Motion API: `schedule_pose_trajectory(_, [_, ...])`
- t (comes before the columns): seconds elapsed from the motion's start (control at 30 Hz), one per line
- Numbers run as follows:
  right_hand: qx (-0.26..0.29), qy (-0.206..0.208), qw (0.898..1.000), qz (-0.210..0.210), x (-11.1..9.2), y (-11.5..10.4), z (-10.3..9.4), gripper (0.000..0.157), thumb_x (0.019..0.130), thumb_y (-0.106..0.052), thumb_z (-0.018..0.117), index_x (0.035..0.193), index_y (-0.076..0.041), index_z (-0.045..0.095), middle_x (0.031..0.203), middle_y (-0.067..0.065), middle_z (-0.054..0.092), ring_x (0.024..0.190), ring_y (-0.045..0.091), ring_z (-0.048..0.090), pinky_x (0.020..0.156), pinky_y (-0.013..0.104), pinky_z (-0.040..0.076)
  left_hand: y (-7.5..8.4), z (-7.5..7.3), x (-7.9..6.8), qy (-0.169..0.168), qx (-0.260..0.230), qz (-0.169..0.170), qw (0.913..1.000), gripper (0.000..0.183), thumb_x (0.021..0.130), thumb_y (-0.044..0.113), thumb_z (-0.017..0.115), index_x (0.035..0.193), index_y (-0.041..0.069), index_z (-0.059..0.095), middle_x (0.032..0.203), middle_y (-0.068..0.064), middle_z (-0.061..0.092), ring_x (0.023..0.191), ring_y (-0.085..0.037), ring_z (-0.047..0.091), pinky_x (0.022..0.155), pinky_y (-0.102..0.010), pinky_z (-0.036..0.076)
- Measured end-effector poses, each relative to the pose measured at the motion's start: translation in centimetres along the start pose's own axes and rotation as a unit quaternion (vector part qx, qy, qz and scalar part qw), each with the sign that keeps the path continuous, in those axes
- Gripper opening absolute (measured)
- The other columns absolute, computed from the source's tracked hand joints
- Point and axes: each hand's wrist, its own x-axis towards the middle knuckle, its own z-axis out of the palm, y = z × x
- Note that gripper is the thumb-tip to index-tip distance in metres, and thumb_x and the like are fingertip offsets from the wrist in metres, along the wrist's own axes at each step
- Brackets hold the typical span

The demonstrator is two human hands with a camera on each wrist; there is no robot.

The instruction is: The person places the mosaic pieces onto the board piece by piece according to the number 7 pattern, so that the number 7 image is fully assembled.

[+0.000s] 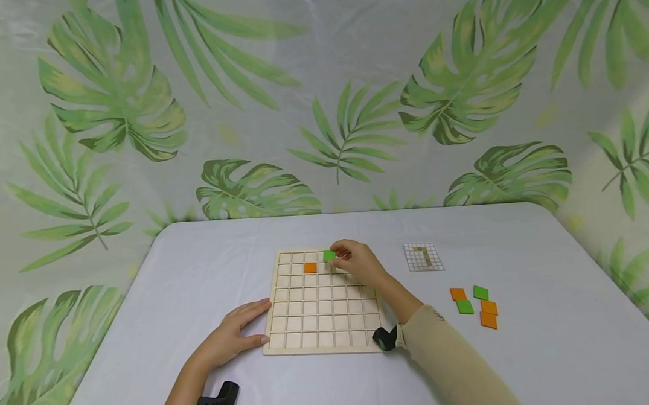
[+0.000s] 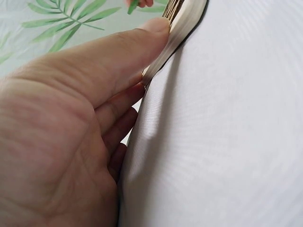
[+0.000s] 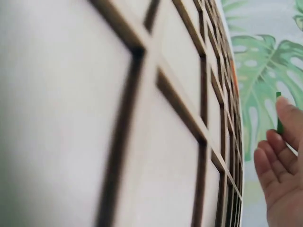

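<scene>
A wooden grid board (image 1: 310, 309) lies flat on the table. In its second row from the back sits an orange square tile (image 1: 310, 268). My right hand (image 1: 360, 264) pinches a green square tile (image 1: 328, 255) between thumb and fingers over the back row. The right wrist view shows that green tile (image 3: 279, 113) edge-on, apart from the board surface. At the board's left edge rests my left hand (image 1: 229, 336), its thumb and extended fingers touching the rim. In the left wrist view the thumb (image 2: 118, 59) presses the board's edge (image 2: 177, 35).
A small printed pattern card (image 1: 423, 257) lies right of the board, showing a grid with coloured squares. Nearer me are several loose tiles, among them a green tile (image 1: 481, 292) and an orange tile (image 1: 488, 320). A leaf-patterned cloth (image 1: 349, 135) hangs behind the white table (image 1: 207, 250).
</scene>
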Motion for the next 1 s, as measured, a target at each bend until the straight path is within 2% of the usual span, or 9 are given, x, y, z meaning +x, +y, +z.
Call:
schedule_pose_trajectory(0.17, [-0.018, -0.036, 0.999, 0.007, 0.0, 0.6, 0.9, 0.030, 0.081, -0.024, 0.067, 0.107, -0.010, 0.061, 0.097, -0.003, 0.058, 0.087, 0.011, 0.054, 0.076, 0.025, 0.047, 0.0, 0.1, 0.0, -0.002, 0.003, 0.006, 1.0000, 0.071, 0.074, 0.037, 0.070, 0.135, 0.012, 0.043, 0.139, -0.004, 0.037, 0.128, -0.031, 0.027, 0.100, -0.055, 0.021])
schedule_pose_trajectory(0.53, [-0.059, -0.036, 0.998, 0.004, 0.1, 0.6, 1.6, 0.026, 0.080, -0.021, 0.069, 0.102, -0.008, 0.064, 0.089, -0.001, 0.054, 0.078, 0.013, 0.048, 0.069, 0.026, 0.044, 0.1, 0.0, 0.1, -0.002, 0.007, 0.009, 0.9999, 0.071, 0.074, 0.036, 0.070, 0.135, 0.011, 0.043, 0.139, -0.004, 0.037, 0.128, -0.030, 0.028, 0.101, -0.053, 0.021])
schedule_pose_trajectory(0.7, [-0.072, -0.040, 0.996, 0.019, 0.3, 0.0, 1.9, 0.025, 0.079, -0.020, 0.070, 0.100, -0.009, 0.065, 0.085, -0.002, 0.052, 0.077, 0.013, 0.046, 0.068, 0.026, 0.043, 0.0, 0.1, 0.0, -0.001, 0.008, 0.002, 1.0000, 0.070, 0.074, 0.037, 0.070, 0.135, 0.013, 0.043, 0.139, -0.003, 0.037, 0.128, -0.030, 0.028, 0.100, -0.054, 0.021])
schedule_pose_trajectory(0.83, [-0.064, -0.044, 0.997, 0.028, 0.2, -0.2, 2.0, 0.027, 0.078, -0.019, 0.071, 0.102, -0.009, 0.065, 0.085, -0.001, 0.052, 0.076, 0.014, 0.046, 0.068, 0.027, 0.043, -0.1, 0.1, 0.0, -0.001, 0.006, 0.001, 1.0000, 0.070, 0.074, 0.037, 0.070, 0.135, 0.013, 0.043, 0.139, -0.003, 0.037, 0.128, -0.030, 0.027, 0.101, -0.054, 0.021])
schedule_pose_trajectory(1.0, [-0.004, -0.043, 0.998, 0.045, -0.2, -0.1, 1.6, 0.036, 0.079, -0.019, 0.070, 0.112, -0.008, 0.062, 0.094, 0.000, 0.055, 0.085, 0.014, 0.049, 0.075, 0.028, 0.044, 0.0, 0.0, -0.1, 0.000, 0.004, 0.001, 1.0000, 0.070, 0.074, 0.036, 0.071, 0.135, 0.012, 0.044, 0.139, -0.004, 0.037, 0.128, -0.031, 0.028, 0.101, -0.054, 0.021])
